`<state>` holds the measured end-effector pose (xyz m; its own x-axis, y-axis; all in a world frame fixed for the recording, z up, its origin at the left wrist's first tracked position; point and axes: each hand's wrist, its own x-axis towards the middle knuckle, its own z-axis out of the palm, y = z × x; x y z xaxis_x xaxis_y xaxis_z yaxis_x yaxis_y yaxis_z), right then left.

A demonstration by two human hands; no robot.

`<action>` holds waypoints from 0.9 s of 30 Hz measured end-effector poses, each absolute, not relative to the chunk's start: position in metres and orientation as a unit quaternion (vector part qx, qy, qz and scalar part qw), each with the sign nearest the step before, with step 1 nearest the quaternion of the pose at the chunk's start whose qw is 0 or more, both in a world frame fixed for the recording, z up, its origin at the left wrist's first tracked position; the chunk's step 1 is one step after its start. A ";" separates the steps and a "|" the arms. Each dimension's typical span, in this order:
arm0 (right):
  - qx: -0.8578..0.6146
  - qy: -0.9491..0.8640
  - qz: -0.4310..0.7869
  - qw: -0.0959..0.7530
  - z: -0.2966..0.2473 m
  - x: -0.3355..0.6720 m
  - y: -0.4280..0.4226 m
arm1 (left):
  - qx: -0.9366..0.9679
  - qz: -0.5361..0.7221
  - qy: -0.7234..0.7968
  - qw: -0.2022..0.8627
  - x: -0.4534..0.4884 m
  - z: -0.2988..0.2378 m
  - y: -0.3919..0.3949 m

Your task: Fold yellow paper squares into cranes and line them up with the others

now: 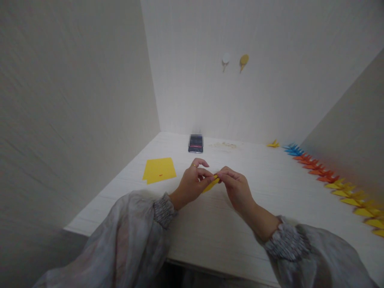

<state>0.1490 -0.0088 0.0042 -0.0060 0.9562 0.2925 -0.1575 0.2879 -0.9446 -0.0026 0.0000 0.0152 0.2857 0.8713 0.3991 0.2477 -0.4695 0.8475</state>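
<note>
Head view is showing both hands working at a narrow, folded piece of yellow paper (211,184), which is sitting between them above the near-middle of the white table (198,228); whether it is touching the surface, I cannot tell. The left hand (194,179) is pinching it between thumb and fingertips, with the other fingers lifting clear. The right hand (237,186) is gripping just beside, at the far end, while the near end is pointing back toward the wearer. The step seems to be shaping or pressing a small fold. For doing it well, the left pinch should be steadying the layers while the right thumb is running firmly along the crease, edges lining up and pressure staying light enough that the thin tip is not tearing. Loose yellow paper sheets (160,170) are lying left, a phone (196,145) is resting behind, and folded paper birds (319,170) are lining the right side.
</note>
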 end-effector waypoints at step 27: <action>-0.416 -0.590 0.465 0.513 0.005 0.148 -0.011 | 0.639 0.416 0.344 0.548 -0.006 -0.004 0.008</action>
